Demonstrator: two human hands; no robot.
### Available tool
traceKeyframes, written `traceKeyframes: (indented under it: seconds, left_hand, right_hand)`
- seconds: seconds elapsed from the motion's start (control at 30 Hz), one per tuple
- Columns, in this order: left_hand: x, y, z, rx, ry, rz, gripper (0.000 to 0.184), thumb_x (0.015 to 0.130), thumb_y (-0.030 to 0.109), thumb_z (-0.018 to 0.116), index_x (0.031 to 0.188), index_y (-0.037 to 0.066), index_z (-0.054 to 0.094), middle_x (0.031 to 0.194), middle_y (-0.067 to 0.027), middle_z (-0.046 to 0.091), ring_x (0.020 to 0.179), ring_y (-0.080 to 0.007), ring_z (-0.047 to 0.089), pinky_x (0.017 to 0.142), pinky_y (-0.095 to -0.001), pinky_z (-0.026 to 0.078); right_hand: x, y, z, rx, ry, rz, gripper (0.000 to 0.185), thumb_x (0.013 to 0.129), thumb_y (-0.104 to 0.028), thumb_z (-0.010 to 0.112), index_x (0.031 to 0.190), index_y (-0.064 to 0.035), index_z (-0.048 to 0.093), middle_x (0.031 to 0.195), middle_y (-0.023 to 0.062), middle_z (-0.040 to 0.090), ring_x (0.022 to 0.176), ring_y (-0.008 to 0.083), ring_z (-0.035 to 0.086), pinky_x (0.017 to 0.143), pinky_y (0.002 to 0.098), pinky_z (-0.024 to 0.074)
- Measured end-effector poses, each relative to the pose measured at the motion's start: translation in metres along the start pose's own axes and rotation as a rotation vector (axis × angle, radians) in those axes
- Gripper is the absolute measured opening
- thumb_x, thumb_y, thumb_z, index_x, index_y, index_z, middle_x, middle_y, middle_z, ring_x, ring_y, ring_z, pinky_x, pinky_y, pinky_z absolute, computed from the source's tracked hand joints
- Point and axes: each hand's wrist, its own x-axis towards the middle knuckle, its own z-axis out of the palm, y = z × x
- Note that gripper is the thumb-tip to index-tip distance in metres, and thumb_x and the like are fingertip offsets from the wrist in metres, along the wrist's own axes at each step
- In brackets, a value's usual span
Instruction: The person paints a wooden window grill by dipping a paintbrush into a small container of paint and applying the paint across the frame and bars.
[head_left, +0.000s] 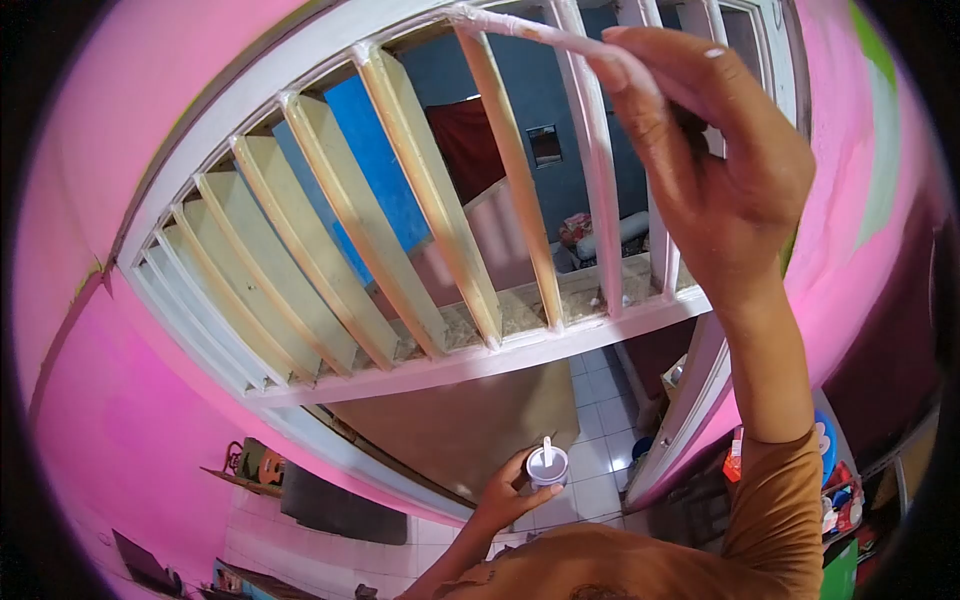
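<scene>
My right hand (690,140) is raised at the upper right, its fingers pinched round a thin brush (530,32) smeared with pale paint. The brush's tip touches the top of a slat (505,170) near the white upper frame. Some slats are painted white, such as the one (597,150) right of the tip; others show tan wood. Low in the view, my left hand (508,495) holds a small cup (547,466) of whitish paint, with a white stick or handle standing in it.
The white frame's lower rail (440,372) runs above a doorway with a brown door panel (470,425). Pink walls (110,400) flank it. Tiled floor (590,400) shows below. Shelves with objects (840,500) stand at the lower right, and a dark mat (340,505) lies lower left.
</scene>
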Motion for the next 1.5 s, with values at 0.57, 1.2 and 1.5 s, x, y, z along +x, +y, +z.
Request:
traceKeyframes:
  seconds: [0.57,1.2,1.5]
  left_hand:
    - [0.009,-0.015,-0.011,-0.052,-0.015,0.114,0.067,0.08,0.009,0.084,0.137,-0.001,0.05,0.127,-0.0082,0.06,0.117,-0.0154,0.058,0.102,-0.0318,0.048]
    - [0.018,-0.03,-0.021,-0.121,-0.08,0.142,0.069,0.079,0.011,0.085,0.138,-0.001,0.05,0.125,-0.0094,0.061,0.115,-0.0165,0.06,0.099,-0.0316,0.05]
    - [0.018,-0.032,-0.022,-0.1,-0.102,0.153,0.07,0.079,0.01,0.085,0.138,0.0,0.049,0.127,-0.0092,0.06,0.116,-0.0167,0.06,0.099,-0.0315,0.05]
  right_hand:
    - [0.031,-0.021,-0.006,-0.153,-0.235,-0.071,0.013,0.087,-0.005,0.075,0.099,-0.0009,0.071,0.077,0.0042,0.069,0.062,0.007,0.06,0.053,0.02,0.0447]
    - [0.049,-0.045,0.008,-0.102,-0.131,0.41,0.017,0.094,-0.017,0.072,0.099,-0.0006,0.071,0.062,-0.0026,0.058,0.051,-0.0009,0.045,0.046,0.0165,0.0287]
    - [0.062,-0.049,0.013,-0.143,-0.082,0.273,0.014,0.095,-0.009,0.067,0.087,0.0015,0.066,0.057,-0.0007,0.057,0.046,0.0028,0.05,0.042,0.0188,0.0332]
